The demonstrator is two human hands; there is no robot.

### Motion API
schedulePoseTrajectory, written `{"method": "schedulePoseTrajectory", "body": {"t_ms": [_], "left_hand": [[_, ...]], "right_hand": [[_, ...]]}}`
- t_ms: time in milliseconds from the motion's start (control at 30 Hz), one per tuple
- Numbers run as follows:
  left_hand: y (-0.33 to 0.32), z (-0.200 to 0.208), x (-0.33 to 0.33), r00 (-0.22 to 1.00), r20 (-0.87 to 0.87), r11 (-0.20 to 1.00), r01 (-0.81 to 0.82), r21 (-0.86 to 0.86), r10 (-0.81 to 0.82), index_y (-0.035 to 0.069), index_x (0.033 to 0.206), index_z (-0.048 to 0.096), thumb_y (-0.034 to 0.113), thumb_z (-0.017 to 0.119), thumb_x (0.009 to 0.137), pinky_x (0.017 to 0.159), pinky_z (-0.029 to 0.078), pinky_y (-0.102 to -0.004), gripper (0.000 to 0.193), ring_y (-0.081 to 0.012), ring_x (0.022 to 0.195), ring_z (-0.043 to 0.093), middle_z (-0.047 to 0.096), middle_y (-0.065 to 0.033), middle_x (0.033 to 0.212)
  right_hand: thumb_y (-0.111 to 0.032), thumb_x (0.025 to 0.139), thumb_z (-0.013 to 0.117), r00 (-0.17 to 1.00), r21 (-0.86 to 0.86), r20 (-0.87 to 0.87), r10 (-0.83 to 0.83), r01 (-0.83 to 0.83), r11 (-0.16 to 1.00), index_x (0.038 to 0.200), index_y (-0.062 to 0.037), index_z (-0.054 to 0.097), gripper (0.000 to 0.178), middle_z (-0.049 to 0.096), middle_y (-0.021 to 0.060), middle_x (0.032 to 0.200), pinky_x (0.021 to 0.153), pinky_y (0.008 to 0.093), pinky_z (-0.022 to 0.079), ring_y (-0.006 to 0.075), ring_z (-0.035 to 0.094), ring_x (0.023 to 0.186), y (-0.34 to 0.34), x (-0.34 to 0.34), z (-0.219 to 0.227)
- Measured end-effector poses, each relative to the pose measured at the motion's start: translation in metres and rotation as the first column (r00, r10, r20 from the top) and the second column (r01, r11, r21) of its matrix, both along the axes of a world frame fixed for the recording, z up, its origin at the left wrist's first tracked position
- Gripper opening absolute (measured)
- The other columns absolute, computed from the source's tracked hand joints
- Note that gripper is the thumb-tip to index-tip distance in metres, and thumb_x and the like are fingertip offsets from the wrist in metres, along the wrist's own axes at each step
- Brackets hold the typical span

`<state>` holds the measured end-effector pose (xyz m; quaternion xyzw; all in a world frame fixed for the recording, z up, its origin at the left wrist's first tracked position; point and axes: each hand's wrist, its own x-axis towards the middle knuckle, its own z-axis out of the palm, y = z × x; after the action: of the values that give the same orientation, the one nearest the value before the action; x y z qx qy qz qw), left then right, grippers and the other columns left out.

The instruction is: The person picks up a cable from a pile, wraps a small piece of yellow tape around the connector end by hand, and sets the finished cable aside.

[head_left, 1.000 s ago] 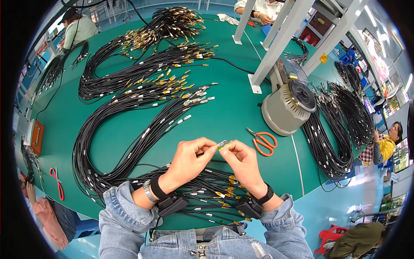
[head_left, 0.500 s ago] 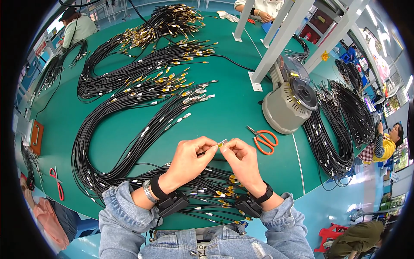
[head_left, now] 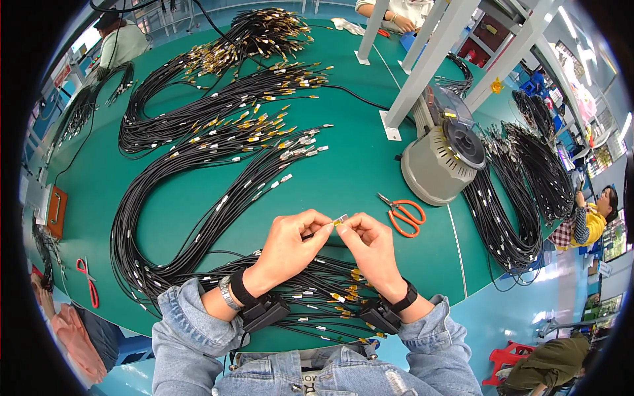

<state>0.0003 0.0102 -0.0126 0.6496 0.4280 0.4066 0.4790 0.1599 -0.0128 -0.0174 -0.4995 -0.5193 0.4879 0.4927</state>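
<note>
Since cable end (head_left: 341, 219) was small, left hand (head_left: 294, 241) and right hand (head_left: 370, 245) pinched it between them, likely to keep it steady; orange scissors (head_left: 398, 208) lay near right hand, maybe for easy reach

Blue floor (head_left: 522, 317) is gleaming | green counter (head_left: 370, 158) is spanning the centre | pale metal posts (head_left: 422, 72) are rising from it | red stool (head_left: 505, 358) is standing lower right | windows (head_left: 615, 241) are lining the right | light tubes (head_left: 569, 28) are glowing upper right
</note>
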Motion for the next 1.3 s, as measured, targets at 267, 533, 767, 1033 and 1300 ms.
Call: {"method": "schedulePoseTrajectory", "body": {"t_ms": [267, 533, 767, 1033, 1300], "left_hand": [[0.0, 0.0, 0.001, 1.0, 0.013, 1.0, -0.006, -0.009, 0.006, -0.003, 0.086, 0.063, 0.007, 0.06, 0.084, 0.05, 0.043, -0.0218, 0.011, -0.0045, 0.056, 0.053, 0.064, -0.0071, 0.066], [-0.001, 0.001, 0.001, 1.0, 0.009, 1.0, -0.001, 0.009, 0.001, -0.004, 0.086, 0.063, 0.006, 0.06, 0.085, 0.049, 0.04, -0.0183, 0.01, -0.0023, 0.056, 0.05, 0.06, -0.0007, 0.066], [-0.001, 0.0, 0.001, 1.0, -0.003, 1.0, 0.002, 0.005, -0.002, -0.004, 0.085, 0.063, 0.006, 0.06, 0.085, 0.049, 0.04, -0.0183, 0.01, -0.0016, 0.057, 0.05, 0.061, -0.0003, 0.067], [-0.002, -0.004, 0.002, 0.999, -0.031, 0.995, -0.012, 0.099, 0.015, -0.002, 0.088, 0.062, 0.004, 0.061, 0.082, 0.048, 0.041, -0.0209, 0.008, -0.0038, 0.056, 0.052, 0.062, -0.0043, 0.066], [-0.003, -0.006, 0.003, 0.965, -0.224, 0.842, 0.006, 0.54, 0.136, 0.004, 0.103, 0.059, -0.001, 0.065, 0.075, 0.044, 0.041, -0.025, 0.029, -0.0128, 0.048, 0.053, 0.057, -0.005, 0.061]], "right_hand": [[-0.008, 0.086, 0.059, 1.0, 0.016, -0.017, 0.012, -0.012, 1.0, 0.081, 0.0004, 0.059, 0.009, 0.057, -0.0021, 0.078, 0.062, 0.0182, 0.04, 0.0022, 0.049, 0.07, 0.0, 0.0, -0.002], [-0.008, 0.087, 0.058, 1.0, -0.005, 0.006, 0.018, -0.018, 1.0, 0.083, 0.0001, 0.059, 0.009, 0.058, -0.0017, 0.082, 0.065, 0.0179, 0.041, 0.0023, 0.05, 0.073, 0.0, 0.001, -0.002], [-0.009, 0.087, 0.058, 1.0, -0.003, 0.007, 0.001, -0.001, 1.0, 0.083, -0.0001, 0.059, 0.01, 0.058, -0.0026, 0.08, 0.063, 0.0174, 0.04, 0.0016, 0.05, 0.071, 0.0, 0.0, -0.003], [-0.011, 0.087, 0.059, 0.999, -0.016, 0.027, -0.018, 0.018, 1.0, 0.081, -0.0005, 0.059, 0.012, 0.057, -0.004, 0.075, 0.058, 0.0171, 0.037, 0.0007, 0.047, 0.066, 0.0, -0.002, -0.001], [-0.011, 0.085, 0.06, 0.999, -0.073, -0.018, -0.04, 0.039, 0.997, 0.078, 0.0023, 0.059, 0.015, 0.057, -0.0028, 0.07, 0.056, 0.018, 0.039, 0.001, 0.047, 0.063, 0.001, -0.001, -0.001]]}}
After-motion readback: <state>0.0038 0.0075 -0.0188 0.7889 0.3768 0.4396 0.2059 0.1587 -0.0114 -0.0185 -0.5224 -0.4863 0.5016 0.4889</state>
